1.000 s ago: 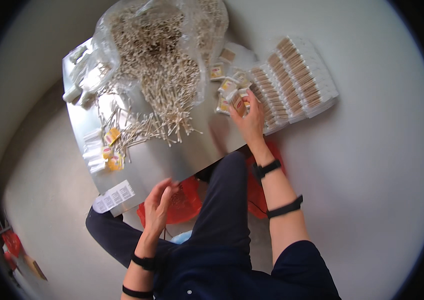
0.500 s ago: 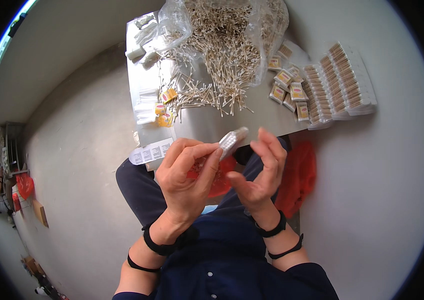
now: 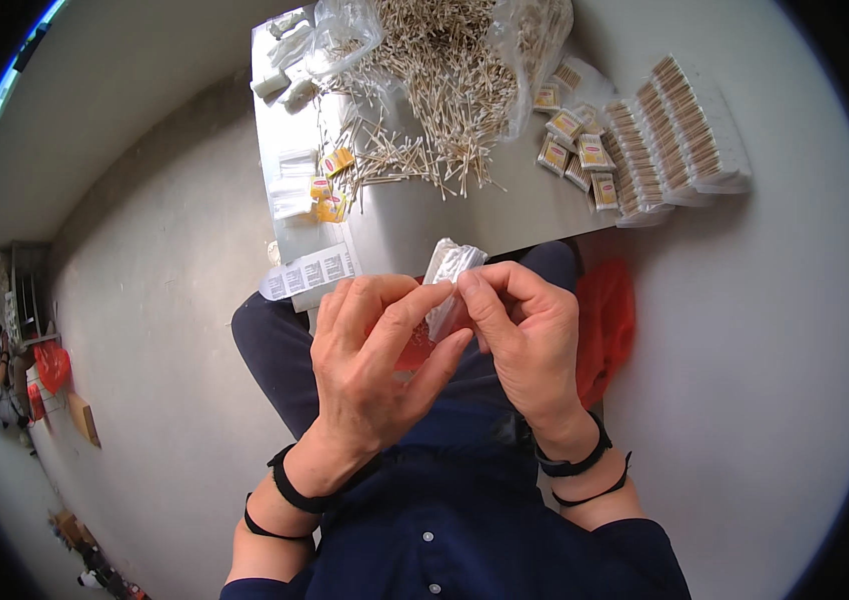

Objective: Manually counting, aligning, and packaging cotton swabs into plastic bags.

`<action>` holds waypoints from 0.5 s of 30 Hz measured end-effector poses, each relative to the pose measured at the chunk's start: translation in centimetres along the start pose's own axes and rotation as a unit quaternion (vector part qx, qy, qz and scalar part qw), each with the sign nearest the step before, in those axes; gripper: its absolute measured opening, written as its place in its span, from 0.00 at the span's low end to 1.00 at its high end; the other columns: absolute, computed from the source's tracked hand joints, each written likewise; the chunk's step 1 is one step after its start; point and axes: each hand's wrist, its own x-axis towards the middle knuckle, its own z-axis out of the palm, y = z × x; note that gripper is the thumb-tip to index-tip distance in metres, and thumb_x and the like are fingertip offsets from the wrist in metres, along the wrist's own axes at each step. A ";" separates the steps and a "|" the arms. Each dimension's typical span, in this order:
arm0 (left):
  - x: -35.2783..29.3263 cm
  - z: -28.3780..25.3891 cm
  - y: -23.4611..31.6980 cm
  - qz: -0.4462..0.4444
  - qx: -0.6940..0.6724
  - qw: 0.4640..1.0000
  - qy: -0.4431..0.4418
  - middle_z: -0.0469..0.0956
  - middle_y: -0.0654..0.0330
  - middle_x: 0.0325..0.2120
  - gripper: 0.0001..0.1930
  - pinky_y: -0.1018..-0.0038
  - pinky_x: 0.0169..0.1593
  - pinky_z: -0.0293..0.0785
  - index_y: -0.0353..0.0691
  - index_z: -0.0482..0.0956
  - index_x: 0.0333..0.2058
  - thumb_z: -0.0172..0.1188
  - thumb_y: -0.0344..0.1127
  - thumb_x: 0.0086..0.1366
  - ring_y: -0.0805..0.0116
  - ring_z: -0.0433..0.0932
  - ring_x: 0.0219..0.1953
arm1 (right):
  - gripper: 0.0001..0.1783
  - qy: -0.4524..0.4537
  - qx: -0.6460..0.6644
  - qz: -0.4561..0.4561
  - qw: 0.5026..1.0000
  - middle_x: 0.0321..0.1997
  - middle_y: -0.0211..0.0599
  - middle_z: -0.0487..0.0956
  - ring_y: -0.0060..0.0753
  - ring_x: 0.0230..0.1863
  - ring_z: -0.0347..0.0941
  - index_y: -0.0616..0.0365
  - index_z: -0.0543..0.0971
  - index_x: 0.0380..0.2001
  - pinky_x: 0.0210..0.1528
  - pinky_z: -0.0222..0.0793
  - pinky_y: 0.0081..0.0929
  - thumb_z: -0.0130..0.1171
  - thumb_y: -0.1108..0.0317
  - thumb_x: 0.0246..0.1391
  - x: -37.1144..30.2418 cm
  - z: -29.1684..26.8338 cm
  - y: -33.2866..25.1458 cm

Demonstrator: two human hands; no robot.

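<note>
A small clear plastic bag of cotton swabs (image 3: 453,262) is up in front of my lap, near the table's front edge. My right hand (image 3: 535,335) pinches it at its right side, thumb on top and the other fingers curled behind. From the left, the index fingertip of my left hand (image 3: 365,350) presses on the bag, and the thumb lies by its lower end. White swab tips show through the film; the lower part of the bag looks loose and creased. Beyond lies a big heap of loose cotton swabs (image 3: 445,90), partly in a clear plastic bag (image 3: 350,35).
Filled swab packets with yellow labels (image 3: 595,153) lie at the table's right, beside rows of bagged swabs (image 3: 680,130). At left are yellow cards (image 3: 332,207), empty clear bags (image 3: 293,195) and a label sheet (image 3: 310,275). Red plastic (image 3: 610,330) hangs right of my leg.
My right hand has closed in from the right and now grips the bag. The bag has turned more upright, its swab tips facing up. The table has shifted slightly upward in view.
</note>
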 end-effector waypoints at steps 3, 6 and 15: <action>-0.3 -0.2 0.3 -0.045 -0.044 0.998 -0.017 0.77 0.58 0.33 0.20 0.68 0.38 0.71 0.39 0.82 0.42 0.74 0.30 0.48 0.61 0.76 0.33 | 0.09 -0.002 0.008 0.011 1.000 0.26 0.26 0.81 0.10 0.28 0.72 0.65 0.82 0.34 0.30 0.70 0.12 0.63 0.69 0.62 -0.3 0.1 -0.1; -0.1 -0.4 0.4 -0.102 -0.120 0.987 -0.034 0.78 0.57 0.33 0.13 0.73 0.33 0.75 0.36 0.81 0.38 0.71 0.25 0.52 0.65 0.78 0.32 | 0.08 0.000 0.019 0.017 1.000 0.26 0.26 0.81 0.09 0.28 0.72 0.65 0.82 0.34 0.30 0.69 0.12 0.64 0.69 0.61 -0.5 0.4 -0.3; 0.3 -1.0 0.6 -0.175 -0.188 0.965 -0.057 0.77 0.60 0.29 0.05 0.78 0.31 0.75 0.34 0.79 0.32 0.66 0.22 0.58 0.73 0.78 0.26 | 0.09 0.029 -0.067 -0.113 0.991 0.26 0.29 0.79 0.12 0.27 0.71 0.64 0.80 0.32 0.29 0.68 0.15 0.67 0.68 0.58 -0.7 0.9 0.9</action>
